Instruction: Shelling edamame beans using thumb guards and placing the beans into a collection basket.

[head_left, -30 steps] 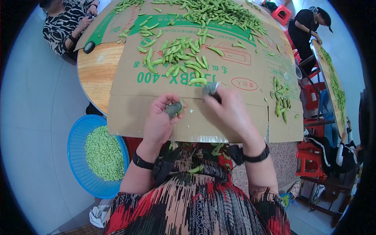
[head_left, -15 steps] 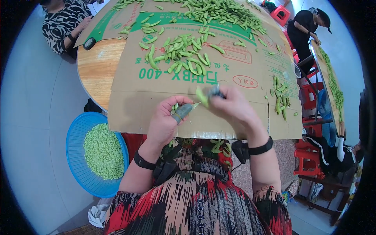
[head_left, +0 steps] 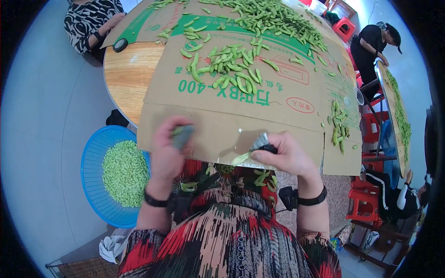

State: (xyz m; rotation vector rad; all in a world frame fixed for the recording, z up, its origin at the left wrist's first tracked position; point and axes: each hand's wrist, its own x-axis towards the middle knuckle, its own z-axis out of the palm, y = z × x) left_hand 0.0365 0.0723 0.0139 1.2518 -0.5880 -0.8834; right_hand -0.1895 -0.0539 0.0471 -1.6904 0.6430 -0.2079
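My right hand (head_left: 288, 154) is at the front edge of the cardboard, fingers pinched on a pale green bean pod (head_left: 242, 159). Its thumb side has a dark and grey wrapping (head_left: 263, 144). My left hand (head_left: 168, 150), smeared by motion, is curled over the cardboard's front left part. A grey-green cover (head_left: 183, 135) wraps one of its digits, and a bit of green shows beside it; what the hand holds is unclear. Beyond both hands lies a small pile of green bean pods (head_left: 232, 67) on the flattened cardboard (head_left: 208, 116).
A blue basket (head_left: 88, 171) of shelled green beans (head_left: 124, 173) stands low at the left. A larger pod heap (head_left: 273, 21) covers the table's far side, with a few pods (head_left: 340, 125) at right. Several people work nearby, one at another table (head_left: 391, 106). Red stools (head_left: 364, 204) stand right.
My left hand has moved left and a little nearer me, away from my right hand. My right hand has come down to the cardboard's front edge with the pod. The view has shifted slightly.
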